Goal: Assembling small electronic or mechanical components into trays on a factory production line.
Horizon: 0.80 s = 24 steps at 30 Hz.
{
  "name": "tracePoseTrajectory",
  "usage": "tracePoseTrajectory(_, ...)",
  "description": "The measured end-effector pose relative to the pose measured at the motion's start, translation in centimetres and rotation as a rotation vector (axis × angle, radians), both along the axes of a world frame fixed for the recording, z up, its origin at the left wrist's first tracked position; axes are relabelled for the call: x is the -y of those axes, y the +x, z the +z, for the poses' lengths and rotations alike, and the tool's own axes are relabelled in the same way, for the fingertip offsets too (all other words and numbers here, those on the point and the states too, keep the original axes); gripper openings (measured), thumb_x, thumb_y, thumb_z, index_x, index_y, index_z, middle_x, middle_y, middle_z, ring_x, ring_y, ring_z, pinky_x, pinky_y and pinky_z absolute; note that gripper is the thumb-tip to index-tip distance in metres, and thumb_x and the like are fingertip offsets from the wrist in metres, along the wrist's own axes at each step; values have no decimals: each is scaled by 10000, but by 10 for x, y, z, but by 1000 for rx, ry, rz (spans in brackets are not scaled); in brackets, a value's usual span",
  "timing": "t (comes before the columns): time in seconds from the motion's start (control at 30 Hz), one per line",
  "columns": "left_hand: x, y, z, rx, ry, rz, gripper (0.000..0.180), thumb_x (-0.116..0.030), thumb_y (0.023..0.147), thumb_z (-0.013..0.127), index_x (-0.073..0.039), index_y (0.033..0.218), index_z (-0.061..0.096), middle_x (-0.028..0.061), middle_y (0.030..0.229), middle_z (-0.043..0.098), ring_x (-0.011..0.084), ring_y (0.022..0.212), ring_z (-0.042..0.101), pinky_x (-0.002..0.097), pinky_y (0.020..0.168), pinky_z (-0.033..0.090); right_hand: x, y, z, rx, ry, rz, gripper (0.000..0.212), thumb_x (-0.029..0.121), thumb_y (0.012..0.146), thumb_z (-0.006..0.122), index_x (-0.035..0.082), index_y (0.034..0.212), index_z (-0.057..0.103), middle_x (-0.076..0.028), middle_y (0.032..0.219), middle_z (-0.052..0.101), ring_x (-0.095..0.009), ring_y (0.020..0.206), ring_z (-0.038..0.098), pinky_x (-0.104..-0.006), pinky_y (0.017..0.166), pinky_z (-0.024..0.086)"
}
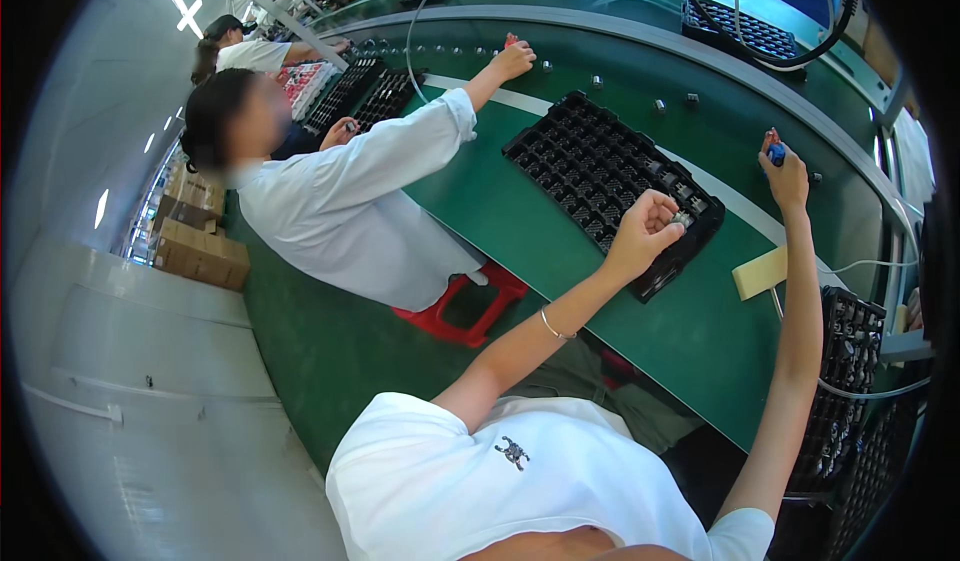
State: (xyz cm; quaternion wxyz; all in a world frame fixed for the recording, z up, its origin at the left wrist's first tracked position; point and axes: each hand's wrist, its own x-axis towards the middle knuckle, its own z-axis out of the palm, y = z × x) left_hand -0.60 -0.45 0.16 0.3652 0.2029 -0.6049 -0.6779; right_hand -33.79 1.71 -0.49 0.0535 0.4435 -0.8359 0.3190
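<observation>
My left hand [645,233] is closed, fingers curled and thumb forward, over the right end of a black compartment tray [590,166]. A small silvery metal part [682,219] shows at its fingertips. Several similar parts sit in that end of the tray, while the hand covers some compartments. Farther right, my right hand [789,179] is closed round a small blue object with a reddish tip [776,152], whose exact kind I cannot make out. It is held over the green strip at the far side, and a small metal part [815,178] lies close beside it.
A yellow block [760,273] stands by my right forearm. More filled black trays [848,361] are at the right. Small metal parts [660,106] lie along the green strip [625,71]. To the left, a co-worker [330,191] in a pale shirt reaches over the table beside a red stool [465,311].
</observation>
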Motion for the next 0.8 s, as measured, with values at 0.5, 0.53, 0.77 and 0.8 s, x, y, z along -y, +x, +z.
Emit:
tracePoseTrajectory(0.5, -34, -19, 42, 143, -68, -175, 187, -57, 805, 760, 17, 931, 642, 24, 767, 660, 32, 647, 596, 186, 584, 491, -131, 156, 39, 1242, -400, 335, 297, 222, 939, 628, 40, 1167, 575, -25, 1027, 620, -76, 899, 602, -208, 733, 487)
tracePoseTrajectory(0.53, -38, -21, 43, 155, -121, -175, 186, -57, 802, 763, 21, 926, 648, 22, 766, 661, 29, 654, 596, 183, 598, 492, -135, 159, 35, 1257, -448, 322, 300, 233, 931, 636, 46, 1159, 584, -22, 1005, 623, -66, 868, 600, -197, 689, 470)
tracePoseTrajectory(0.77, -51, -30, 30, 158, -136, -183, 198, -77, 790, 779, 21, 900, 647, 32, 758, 666, 39, 639, 602, 196, 594, 497, -149, 157, 8, 1429, -572, 286, 375, 190, 939, 628, 59, 1259, 481, -65, 1143, 606, -99, 913, 623, -216, 697, 515)
tracePoseTrajectory(0.8, -52, -31, 30, 146, -126, -182, 203, -80, 791, 780, 21, 901, 643, 32, 744, 659, 44, 625, 600, 199, 579, 495, -151, 155, 11, 1438, -534, 299, 381, 217, 940, 629, 59, 1257, 487, -61, 1125, 615, -92, 881, 630, -213, 632, 508)
